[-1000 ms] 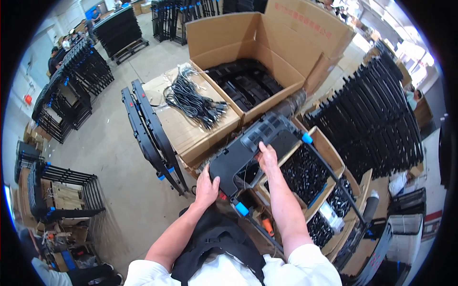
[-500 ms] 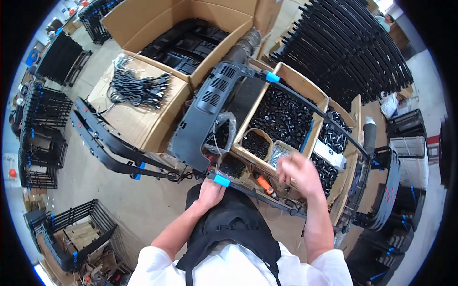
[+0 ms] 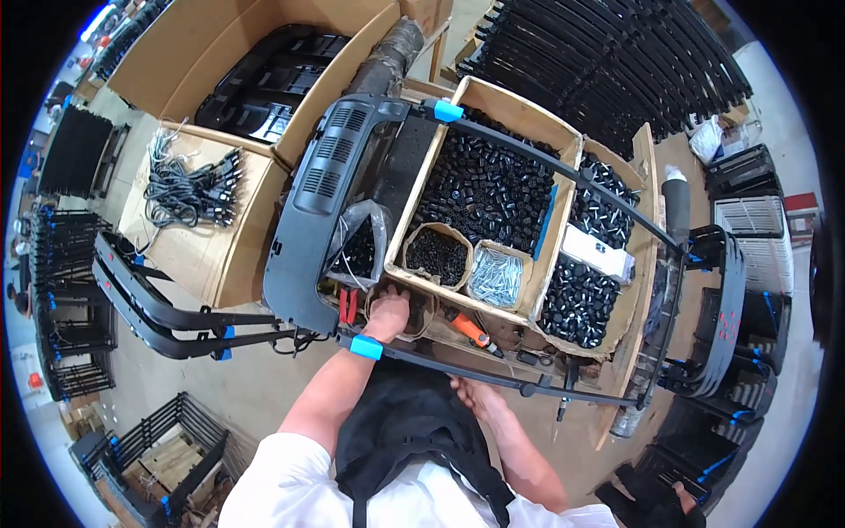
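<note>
A black frame with a vented plastic panel (image 3: 308,211) and long tubes lies over the bench. My left hand (image 3: 389,314) reaches past its near tube (image 3: 458,370) into a small round tub (image 3: 429,315); the fingertips are hidden there. Blue tape (image 3: 366,348) wraps the tube below that wrist. On the near side of the tube, my right hand (image 3: 480,398) has its fingers curled together just under it; whatever they hold is too small to make out. An orange-and-black power tool (image 3: 471,331) lies between the tube and the parts box.
A cardboard parts box (image 3: 506,308) holds black caps (image 3: 484,194), silver screws (image 3: 495,275) and a tub of small black parts (image 3: 437,255). Red-handled pliers (image 3: 348,305) lie beside the left hand. Cables (image 3: 189,189) sit on a carton at left. Stacked black frames (image 3: 607,66) stand behind.
My left hand has gone from the taped tube into the small tub. My right hand has drawn back from above the screws to below the near tube. The view has shifted.
</note>
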Available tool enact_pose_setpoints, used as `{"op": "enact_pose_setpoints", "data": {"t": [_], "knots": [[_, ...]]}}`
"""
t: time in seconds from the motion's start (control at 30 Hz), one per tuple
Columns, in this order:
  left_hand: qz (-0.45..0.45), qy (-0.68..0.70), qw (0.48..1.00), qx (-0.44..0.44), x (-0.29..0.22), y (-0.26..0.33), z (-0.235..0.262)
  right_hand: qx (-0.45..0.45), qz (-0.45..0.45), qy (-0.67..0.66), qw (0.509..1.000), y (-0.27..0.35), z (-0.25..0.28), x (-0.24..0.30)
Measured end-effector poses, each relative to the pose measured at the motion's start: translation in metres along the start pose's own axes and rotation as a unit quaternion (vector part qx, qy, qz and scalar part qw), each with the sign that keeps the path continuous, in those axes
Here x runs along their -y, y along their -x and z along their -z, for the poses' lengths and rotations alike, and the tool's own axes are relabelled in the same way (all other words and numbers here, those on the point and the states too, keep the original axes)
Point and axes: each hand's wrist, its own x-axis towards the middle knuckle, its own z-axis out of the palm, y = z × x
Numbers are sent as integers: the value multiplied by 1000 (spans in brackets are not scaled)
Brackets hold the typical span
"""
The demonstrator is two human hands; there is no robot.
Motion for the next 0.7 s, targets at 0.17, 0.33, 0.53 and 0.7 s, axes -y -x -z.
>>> {"op": "enact_pose_setpoints", "data": {"t": [0.17, 0.33, 0.53, 0.7], "knots": [[-36, 24, 999, 23, 10, -7, -14, -1, 49, -204, 978, -99, -11, 10], [13, 189, 982, 5, 26, -4, -13, -114, -25, -373, 920, -168, -36, 7], [10, 493, 860, 131, 16, -2, 19, -200, 56, -402, 892, -187, -21, -3], [19, 698, 695, 169, 39, -10, -5, -46, 99, -448, 887, -141, 2, 23]]}}
